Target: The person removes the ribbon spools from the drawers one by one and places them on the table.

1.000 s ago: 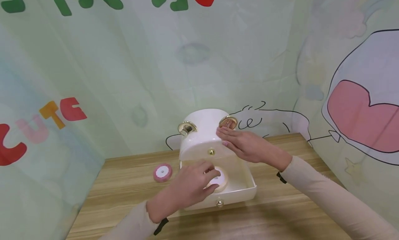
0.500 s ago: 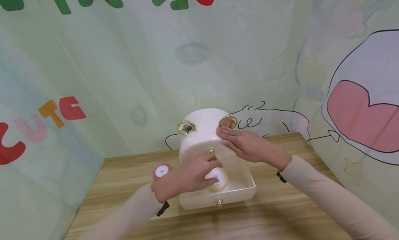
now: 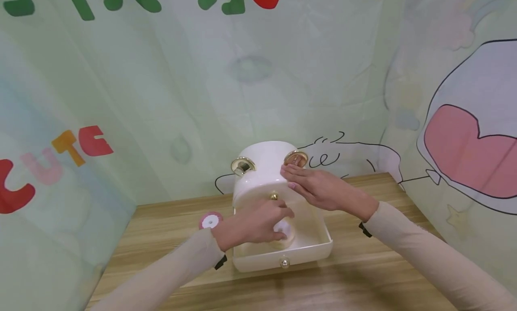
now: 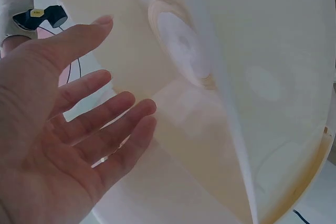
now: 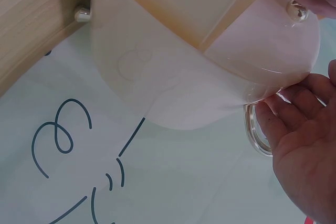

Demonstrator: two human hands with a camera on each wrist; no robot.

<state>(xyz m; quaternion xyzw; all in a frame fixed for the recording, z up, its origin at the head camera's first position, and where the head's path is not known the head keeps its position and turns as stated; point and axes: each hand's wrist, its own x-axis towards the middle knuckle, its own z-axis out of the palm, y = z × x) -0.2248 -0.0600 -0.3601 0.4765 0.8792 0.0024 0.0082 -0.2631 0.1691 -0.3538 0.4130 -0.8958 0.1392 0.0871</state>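
Observation:
A white storage box [image 3: 268, 163] with two gold ear-shaped rings has its lower drawer [image 3: 258, 261] pulled out. Inside the drawer lies a cream ribbon spool [image 4: 181, 43] with a white centre, partly covered by my left hand in the head view. That left hand [image 3: 261, 220] hovers over the drawer with loosely bent fingers; the left wrist view shows it holding nothing, apart from the spool. My right hand [image 3: 315, 187] rests its fingertips on the top of the box beside the right gold ring [image 3: 296, 158].
A pink ribbon spool [image 3: 210, 219] lies on the wooden table [image 3: 161, 225] left of the drawer, partly behind my left forearm. A gold knob [image 3: 284, 262] sticks out from the drawer front. Printed cloth [image 3: 181, 100] hangs behind and on both sides.
My left hand has shifted rightward and slightly away from me above the drawer, its forearm now overlapping part of the pink ribbon spool. My right hand stays in place on the box.

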